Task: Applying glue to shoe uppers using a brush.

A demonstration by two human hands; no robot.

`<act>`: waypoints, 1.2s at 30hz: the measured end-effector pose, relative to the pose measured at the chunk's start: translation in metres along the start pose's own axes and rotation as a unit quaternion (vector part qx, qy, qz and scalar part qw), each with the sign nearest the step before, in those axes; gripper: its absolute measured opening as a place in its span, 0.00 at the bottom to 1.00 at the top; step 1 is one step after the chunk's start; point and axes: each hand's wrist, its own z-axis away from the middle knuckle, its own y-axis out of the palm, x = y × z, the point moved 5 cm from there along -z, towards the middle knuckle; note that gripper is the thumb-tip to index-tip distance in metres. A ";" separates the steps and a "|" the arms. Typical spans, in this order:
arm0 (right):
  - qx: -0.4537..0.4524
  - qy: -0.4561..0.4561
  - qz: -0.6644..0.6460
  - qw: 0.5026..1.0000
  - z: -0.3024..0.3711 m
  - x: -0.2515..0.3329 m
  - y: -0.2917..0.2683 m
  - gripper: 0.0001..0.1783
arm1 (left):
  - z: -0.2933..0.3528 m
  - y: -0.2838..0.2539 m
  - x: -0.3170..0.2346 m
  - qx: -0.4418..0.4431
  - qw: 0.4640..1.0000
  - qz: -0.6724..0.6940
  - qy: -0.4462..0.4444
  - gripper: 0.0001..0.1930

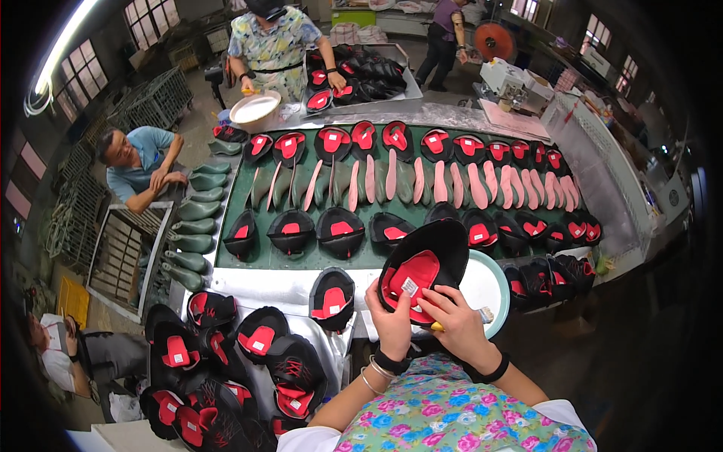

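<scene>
A black shoe upper (450,248) with a red lining and a white label is held up in front of me, its inside facing me. My left hand (392,322) grips its left edge, thumb on the red lining. At the right edge, my right hand (461,325) presses its fingers against the upper. That same hand also holds a brush (486,313); a bit of its yellow handle shows under the fingers, and its pale bristles stick out to the right. Behind the brush stands a round basin (502,290) with a pale teal rim and white inside.
A green conveyor belt (294,258) carries rows of uppers, green shoe lasts and pink insoles (391,177). Piled uppers (177,350) lie at the lower left; one upper (331,297) sits alone nearby. Lasts (192,241) line the left edge. Across, a person (275,45) handles uppers beside another basin (256,109).
</scene>
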 end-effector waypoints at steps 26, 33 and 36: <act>0.211 -0.034 -0.391 0.895 0.056 -0.084 -0.021 0.25 | 0.040 0.042 -0.014 0.289 0.941 -0.175 0.015 0.44; -0.019 0.027 -0.434 0.900 0.069 -0.116 -0.047 0.09 | 0.054 -0.034 0.011 0.255 0.675 -0.570 0.394 0.24; -0.182 0.131 -0.262 0.939 0.099 -0.173 -0.041 0.12 | 0.059 -0.044 0.004 0.219 0.813 -0.453 0.294 0.18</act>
